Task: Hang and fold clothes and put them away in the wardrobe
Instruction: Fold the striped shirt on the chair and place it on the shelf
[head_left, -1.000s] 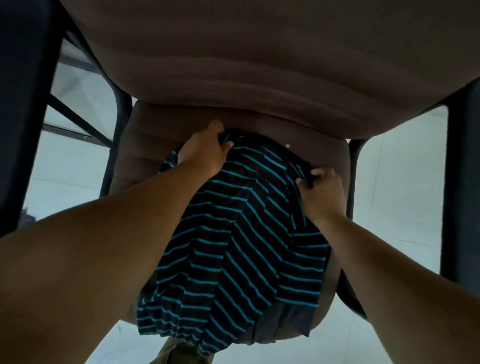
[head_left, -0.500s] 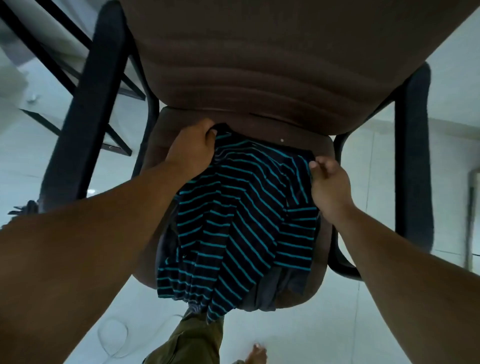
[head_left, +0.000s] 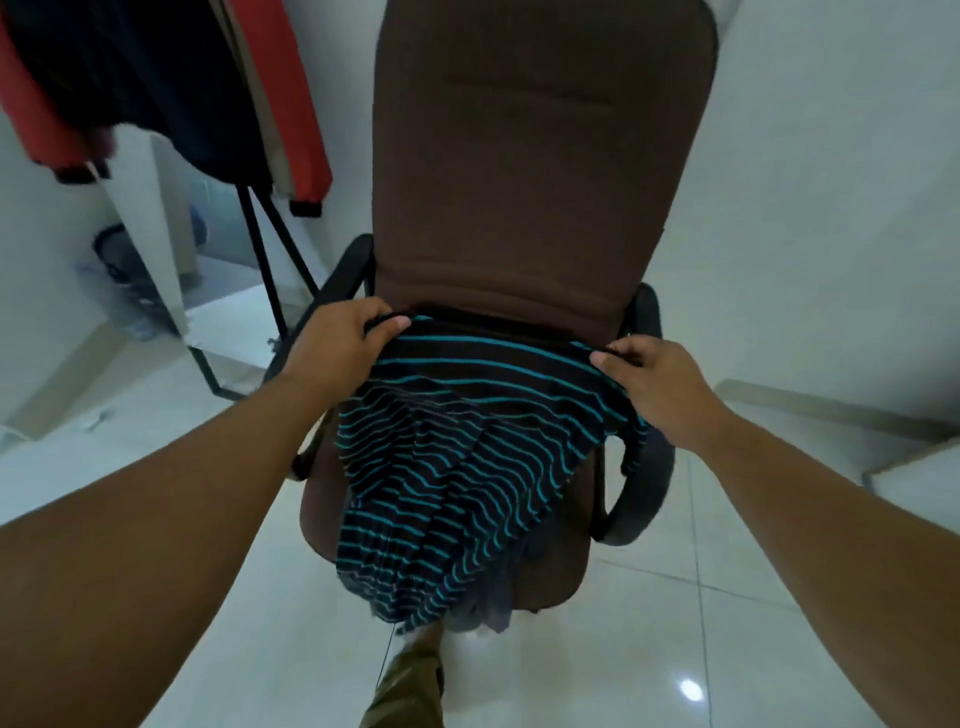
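White glossy tiles cover the floor (head_left: 753, 597), and pale walls close the room. One brown chair (head_left: 540, 171) with two black armrests stands in the middle of the head view. One black shirt (head_left: 457, 467) with teal stripes hangs over the seat, its lower part drooping past the front edge. The left hand (head_left: 337, 345) grips the shirt's top edge at one corner; the right hand (head_left: 657, 387) pinches the other corner, fingers curled. Red and dark clothes (head_left: 156, 88) hang at upper left on a black rack (head_left: 265, 260).
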